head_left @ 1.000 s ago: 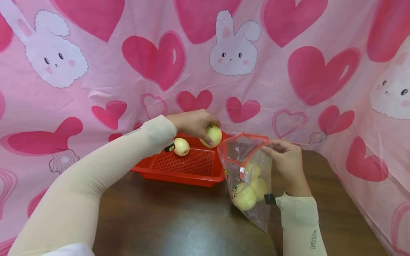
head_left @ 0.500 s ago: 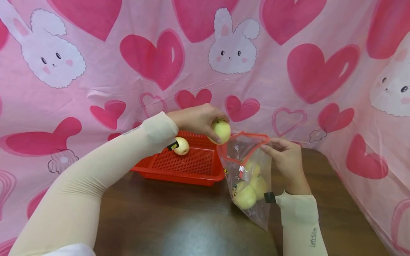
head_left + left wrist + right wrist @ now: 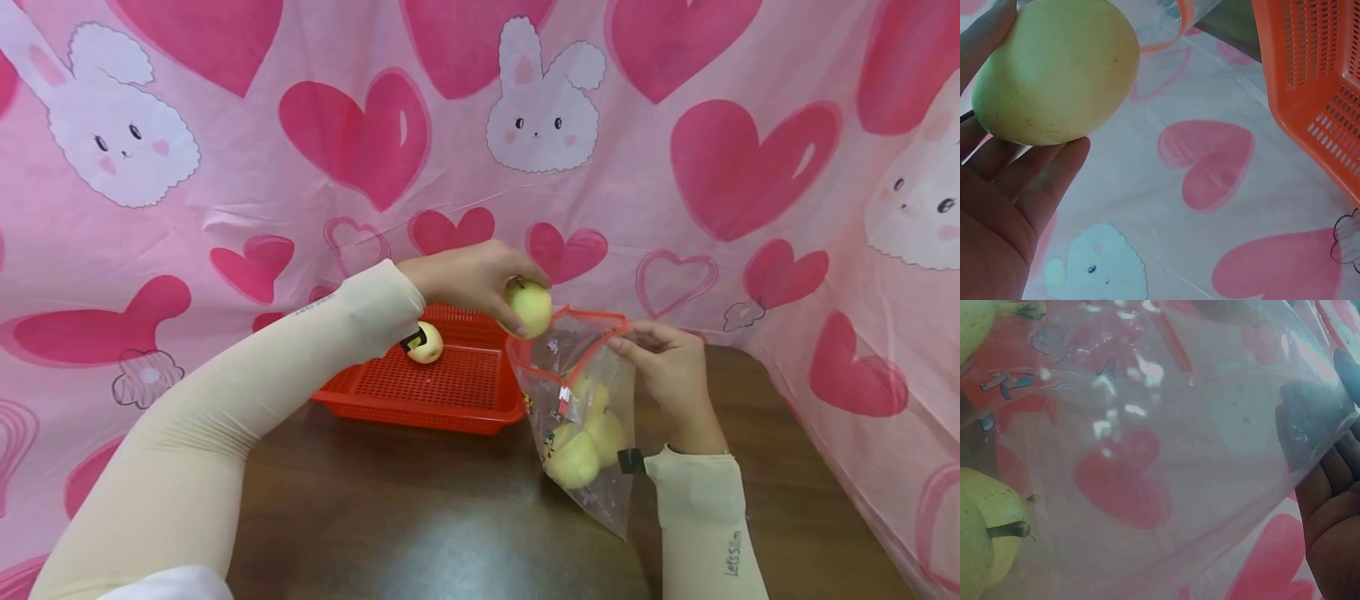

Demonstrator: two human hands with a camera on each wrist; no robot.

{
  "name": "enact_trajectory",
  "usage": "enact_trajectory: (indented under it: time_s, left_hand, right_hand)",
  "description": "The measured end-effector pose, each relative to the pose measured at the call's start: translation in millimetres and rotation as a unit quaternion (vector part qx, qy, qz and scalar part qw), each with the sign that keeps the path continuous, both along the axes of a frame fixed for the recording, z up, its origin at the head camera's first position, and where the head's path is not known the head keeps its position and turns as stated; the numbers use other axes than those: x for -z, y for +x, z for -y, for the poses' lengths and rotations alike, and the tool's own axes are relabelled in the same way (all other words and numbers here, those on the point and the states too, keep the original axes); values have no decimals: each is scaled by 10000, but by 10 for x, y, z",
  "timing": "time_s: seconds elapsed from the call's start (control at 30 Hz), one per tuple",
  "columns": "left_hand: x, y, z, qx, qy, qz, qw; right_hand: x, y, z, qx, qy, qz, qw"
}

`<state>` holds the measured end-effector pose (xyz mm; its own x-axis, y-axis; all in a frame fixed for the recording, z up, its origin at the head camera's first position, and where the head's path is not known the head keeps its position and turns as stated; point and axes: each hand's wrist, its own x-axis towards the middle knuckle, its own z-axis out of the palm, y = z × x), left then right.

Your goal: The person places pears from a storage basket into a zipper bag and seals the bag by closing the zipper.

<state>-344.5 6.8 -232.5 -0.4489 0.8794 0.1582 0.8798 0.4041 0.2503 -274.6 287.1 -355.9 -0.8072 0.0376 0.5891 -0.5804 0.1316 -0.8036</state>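
Head view: the left grip (image 3: 483, 279) holds one pear (image 3: 531, 308) just beside one open-topped clear bag (image 3: 549, 410), which the right grip (image 3: 670, 371) pinches. We count three bagged pears (image 3: 573, 461), and one loose pear (image 3: 430, 345) in one red basket (image 3: 420, 417) on the bench (image 3: 420, 517). Left wrist: we confirm the held pear. Right wrist: three bagged pears show.

— And there it is on the right sleeve (image 3: 701, 521): dark lettering (image 3: 733, 554) reading "LetsSlim", running lengthwise, bottom to top!
— And over on the left sleeve (image 3: 180, 433)?
— A small line of print (image 3: 315, 305) there, sitting along the upper edge, but it comes through too blurred to spell out!
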Motion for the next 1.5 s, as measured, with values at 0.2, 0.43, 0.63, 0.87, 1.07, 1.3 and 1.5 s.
enact_trajectory:
  time_s: [0.2, 0.43, 0.63, 0.87, 1.07, 1.3, 1.5]
  left_hand:
    - [79, -33, -100, 244, -14, -169, 9996]
    - [137, -27, -184, 185, -328, -300, 9988]
    - [188, -27, -246, 196, -483, -245, 9983]
    - [235, -31, -303, 325, -510, -105, 9981]
    - [275, -32, -335, 412, -632, -190, 9970]
    - [313, -41, -372, 360, -641, -134, 9972]
    - [351, -40, -414, 342, -680, -49, 9971]
  right_hand:
    - [2, -2, 1, 47, -15, 47, 10000]
    - [6, -12, -2, 4, -81, 63, 9999]
    - [16, -22, -12, 120, 13, 46, 9999]
    - [-2, -9, -4, 40, -31, 8, 10000]
    - [-2, -17, -9, -28, -26, -44, 10000]
    - [-1, -40, -14, 107, 160, -111, 9998]
    - [12, -47, -23, 118, 216, -175, 9995]
